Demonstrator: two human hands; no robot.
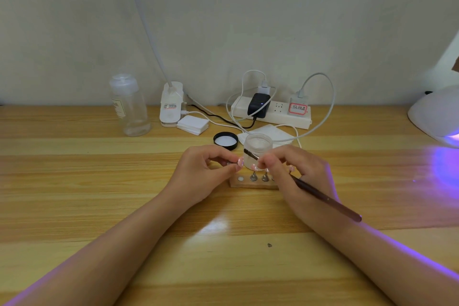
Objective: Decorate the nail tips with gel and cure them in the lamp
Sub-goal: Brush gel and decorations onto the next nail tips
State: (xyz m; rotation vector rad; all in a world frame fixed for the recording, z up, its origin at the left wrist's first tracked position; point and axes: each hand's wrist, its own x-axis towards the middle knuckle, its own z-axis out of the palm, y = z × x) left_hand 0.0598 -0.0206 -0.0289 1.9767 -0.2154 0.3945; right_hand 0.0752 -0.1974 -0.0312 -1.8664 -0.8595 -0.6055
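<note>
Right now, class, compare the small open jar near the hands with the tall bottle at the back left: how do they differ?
1. The jar is short and squat; the bottle is tall and slim.
2. The jar is open, its black lid lying beside it; the bottle is capped.
3. The jar stands just behind the hands; the bottle stands near the wall.
Both are translucent and upright on the wooden table.

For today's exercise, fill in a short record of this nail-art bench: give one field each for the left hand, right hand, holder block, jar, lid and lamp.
left hand: pinches a nail tip on its metal stand
right hand: holds a brush, bristles toward that tip
holder block: wooden, more stands upright in it
jar: open, behind the block
lid: off, left of the jar
lamp: far right, glowing violet
</note>
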